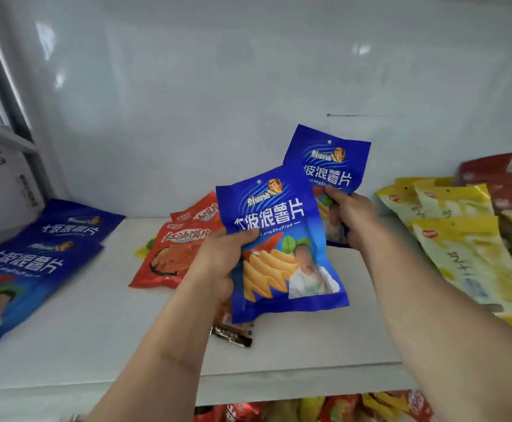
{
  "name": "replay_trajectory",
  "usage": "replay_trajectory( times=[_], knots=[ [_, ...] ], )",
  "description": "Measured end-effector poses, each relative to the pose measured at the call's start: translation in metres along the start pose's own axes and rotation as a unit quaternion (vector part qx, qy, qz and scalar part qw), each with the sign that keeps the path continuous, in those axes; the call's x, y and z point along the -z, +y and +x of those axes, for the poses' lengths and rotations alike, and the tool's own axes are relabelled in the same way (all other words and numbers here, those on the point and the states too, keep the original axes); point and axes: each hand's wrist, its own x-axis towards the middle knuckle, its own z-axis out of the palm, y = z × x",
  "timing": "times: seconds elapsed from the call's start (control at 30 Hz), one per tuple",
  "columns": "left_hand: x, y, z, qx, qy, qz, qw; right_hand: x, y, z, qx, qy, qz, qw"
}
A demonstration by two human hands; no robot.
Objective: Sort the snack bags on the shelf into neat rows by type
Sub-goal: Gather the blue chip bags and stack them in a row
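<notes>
Two blue potato-chip bags are held up over the white shelf [96, 330]. The near bag [282, 248] is pinched at its left edge by the left hand [218, 263], thumb on front. The far bag [328, 159], at 1 o'clock, is gripped by curled fingers of the right hand [352, 214]. Blue bags [35, 263] are laid at 9 o'clock, red bags [175, 254] behind the hands, yellow bags [462, 245] at 3 o'clock.
</notes>
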Motion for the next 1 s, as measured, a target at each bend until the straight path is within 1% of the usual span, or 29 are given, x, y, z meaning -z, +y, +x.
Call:
replay_trajectory(
  times=[0.17, 0.27, 0.4, 0.53, 0.63, 0.7, 0.77, 0.9, 0.93, 1.0],
  knots=[
    [-0.081, -0.025, 0.013, -0.044, 0.022, 0.018, 0.999, 0.076, 0.008, 0.040, 0.003, 0.024, -0.056, 0.998],
    [-0.117, -0.042, 0.021, -0.029, 0.017, 0.013, 0.999, 0.107, 0.016, 0.063, -0.001, 0.019, -0.076, 0.997],
    [-0.153, -0.066, 0.030, 0.022, 0.025, 0.014, 0.999, 0.122, 0.031, 0.081, -0.038, -0.030, -0.071, 0.996],
    [-0.164, -0.080, 0.044, 0.021, 0.082, 0.057, 0.995, 0.123, 0.042, 0.097, -0.040, -0.043, -0.076, 0.995],
    [-0.161, -0.076, 0.054, -0.008, 0.124, 0.102, 0.987, 0.121, 0.048, 0.106, -0.042, -0.039, -0.086, 0.995],
    [-0.159, -0.072, 0.059, -0.028, 0.137, 0.149, 0.979, 0.118, 0.051, 0.111, -0.050, -0.036, -0.102, 0.993],
    [-0.159, -0.069, 0.065, -0.046, 0.137, 0.180, 0.973, 0.116, 0.053, 0.114, -0.049, -0.038, -0.102, 0.993],
    [-0.168, -0.071, 0.076, -0.042, 0.116, 0.201, 0.972, 0.115, 0.051, 0.121, -0.028, -0.033, -0.080, 0.996],
    [-0.172, -0.071, 0.079, -0.045, 0.111, 0.206, 0.971, 0.114, 0.047, 0.121, -0.032, -0.025, -0.082, 0.996],
    [-0.180, -0.072, 0.084, -0.053, 0.106, 0.225, 0.967, 0.115, 0.036, 0.119, -0.062, -0.011, -0.123, 0.990]
  ],
)
